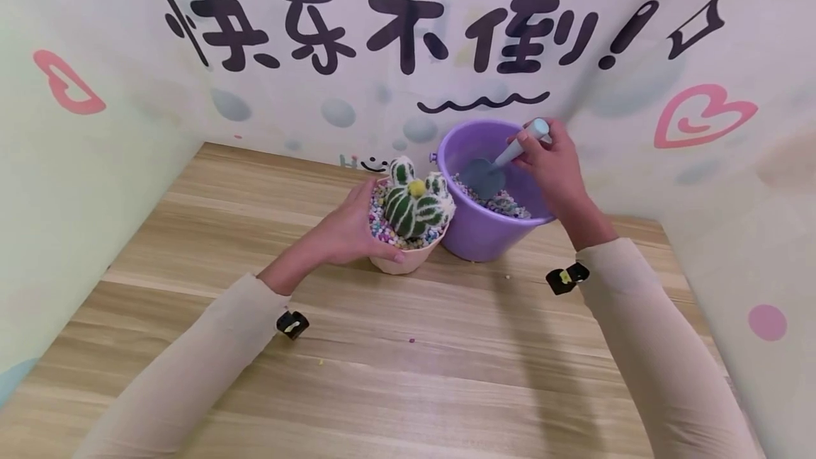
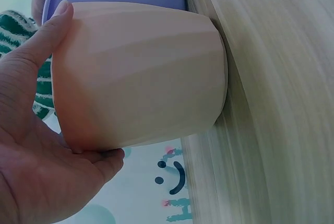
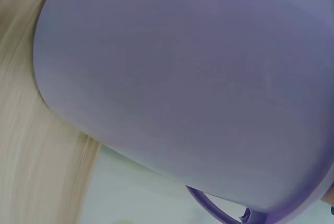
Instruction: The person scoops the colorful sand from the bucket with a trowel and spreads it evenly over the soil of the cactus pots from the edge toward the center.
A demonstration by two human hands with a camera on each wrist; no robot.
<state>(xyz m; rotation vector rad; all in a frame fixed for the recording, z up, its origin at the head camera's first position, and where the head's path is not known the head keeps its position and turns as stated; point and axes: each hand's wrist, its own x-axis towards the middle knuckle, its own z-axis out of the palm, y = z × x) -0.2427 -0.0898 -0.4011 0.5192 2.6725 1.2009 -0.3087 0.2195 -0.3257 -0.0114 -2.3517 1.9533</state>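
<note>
My left hand (image 1: 347, 229) grips a pale pink flowerpot (image 2: 141, 78) around its rim, the thumb at the near side. In the pot stands a green and white striped cactus (image 1: 411, 207) with a yellow ball on it, ringed by coloured pebbles (image 1: 382, 227). Over the purple bucket (image 1: 491, 236) my right hand (image 1: 553, 161) holds the pale blue handle of a small shovel (image 1: 487, 177). The shovel's blade dips into the bucket, against the pebbles (image 1: 510, 207) inside. The right wrist view is filled mostly by the bucket's wall, with its handle at the bottom.
Both containers stand side by side on a wood-grain table (image 1: 408, 388), close to the printed cloth backdrop (image 1: 357, 98). A few stray pebbles (image 1: 411, 340) lie on the tabletop. Cloth walls rise at left and right.
</note>
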